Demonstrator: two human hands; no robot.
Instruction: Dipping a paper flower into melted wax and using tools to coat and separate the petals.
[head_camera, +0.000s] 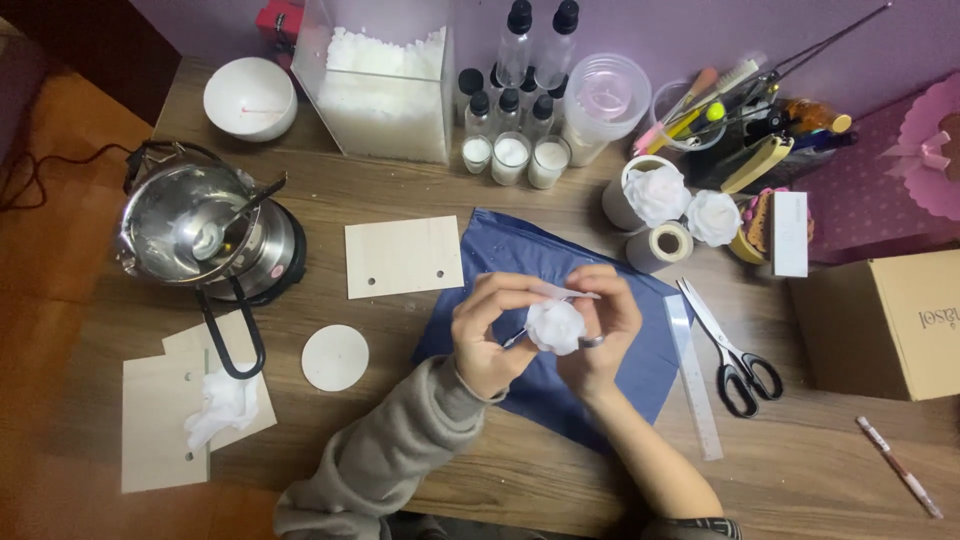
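On my feed, my left arm wears a loose grey sweatshirt sleeve (385, 450), soft and thick, bunched in folds along the forearm and ending in a ribbed cuff at the wrist. My left hand (487, 335) is bare, with no ring or watch that I can see. My right arm differs: its forearm is uncovered, and only at the bottom edge of the view does a dark sleeve edge (700, 526) with a fine checked or striped pattern show. My right hand (603, 335) carries a single silver-coloured ring (592, 341) on one finger. The nails on both hands look short and plain.
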